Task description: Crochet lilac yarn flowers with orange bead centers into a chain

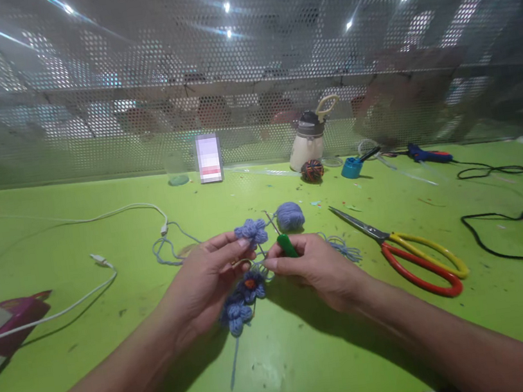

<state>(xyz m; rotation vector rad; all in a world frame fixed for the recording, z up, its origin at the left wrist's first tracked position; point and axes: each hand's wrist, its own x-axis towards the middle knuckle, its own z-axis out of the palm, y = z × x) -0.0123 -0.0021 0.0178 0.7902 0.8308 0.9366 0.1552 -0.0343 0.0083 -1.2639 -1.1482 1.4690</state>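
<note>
Between thumb and fingers, my left hand pinches a blue-purple crocheted flower. Two more joined flowers, one with an orange centre and a plain one, hang below it with a loose yarn tail. My right hand is closed around the green handle of a crochet hook, its metal tip pointing up and left beside the flower. A ball of matching yarn lies just beyond the hook. Some loose yarn is on the table behind my right hand.
Large scissors with red and yellow handles lie at right. Farther back are a bottle, a multicoloured yarn ball, a blue pot, a phone and a glue gun. A white cable and purple power strip are at left.
</note>
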